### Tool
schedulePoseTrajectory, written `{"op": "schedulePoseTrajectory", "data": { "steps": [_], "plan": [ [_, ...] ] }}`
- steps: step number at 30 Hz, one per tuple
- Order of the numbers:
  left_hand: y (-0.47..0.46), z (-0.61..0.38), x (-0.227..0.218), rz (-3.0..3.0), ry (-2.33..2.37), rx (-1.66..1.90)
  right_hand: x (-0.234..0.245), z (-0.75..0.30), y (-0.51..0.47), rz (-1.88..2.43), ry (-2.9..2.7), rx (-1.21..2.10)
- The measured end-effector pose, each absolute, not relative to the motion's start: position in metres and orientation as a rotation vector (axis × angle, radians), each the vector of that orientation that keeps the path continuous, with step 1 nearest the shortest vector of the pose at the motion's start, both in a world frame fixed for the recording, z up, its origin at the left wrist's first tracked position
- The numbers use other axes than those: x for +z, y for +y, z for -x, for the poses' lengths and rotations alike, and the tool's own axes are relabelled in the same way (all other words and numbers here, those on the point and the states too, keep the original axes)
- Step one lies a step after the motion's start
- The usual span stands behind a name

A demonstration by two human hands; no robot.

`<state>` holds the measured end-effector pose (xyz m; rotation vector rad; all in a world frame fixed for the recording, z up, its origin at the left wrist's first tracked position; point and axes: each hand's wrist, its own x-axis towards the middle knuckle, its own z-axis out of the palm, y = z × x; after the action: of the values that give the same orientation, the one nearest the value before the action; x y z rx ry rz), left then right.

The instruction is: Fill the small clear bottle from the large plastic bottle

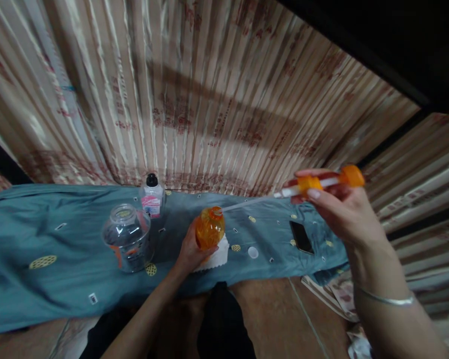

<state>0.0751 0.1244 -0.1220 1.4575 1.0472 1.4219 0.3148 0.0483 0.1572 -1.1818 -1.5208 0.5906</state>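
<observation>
Nearest to me, my right forearm, ringed by a silver bracelet, runs up to my right hand, whose thumb and fingers are closed on a pump by its orange collar. I hold it aslant, out to the side, probably because its long straw needs that room; the straw's far end meets the mouth of an orange bottle, though whether it sits inside I can't tell. My left hand is wrapped around that bottle, likely to steady it, over a white sheet on the cloth-covered bench. Whether its base rests there is hidden. A clear jar and a black-capped bottle stand to the left and a phone lies to the right, seemingly kept clear of my hands. The orange bottle looks small, rounded, see-through and glossy, with a narrow neck; the pump's head matches its colour, above a white stem.
</observation>
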Motion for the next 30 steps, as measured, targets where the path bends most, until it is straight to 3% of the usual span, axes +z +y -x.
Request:
{"op": "schedulePoseTrajectory", "data": {
  "steps": [3, 11, 19, 27, 30],
  "plan": [
    [0.126, -0.076, -0.126, -1.489, 1.036, 1.425, 0.15, -0.287, 0.09, 1.174, -1.783, 0.676],
    [0.127, -0.075, -0.129, -1.555, 0.976, 1.429, 0.078, -0.246, 0.135, 1.233, -2.216, 0.672],
    [0.123, -0.074, -0.124, -1.585, 0.958, 1.418, 0.073, -0.244, 0.138, 1.202, -2.279, 0.735],
    [0.123, -0.072, -0.125, -1.596, 0.976, 1.405, 0.057, -0.226, 0.115, 1.539, -2.116, 0.237],
    [0.122, -0.072, -0.126, -1.606, 0.965, 1.386, 0.056, -0.231, 0.114, 1.509, -2.09, 0.315]
  ]
}}
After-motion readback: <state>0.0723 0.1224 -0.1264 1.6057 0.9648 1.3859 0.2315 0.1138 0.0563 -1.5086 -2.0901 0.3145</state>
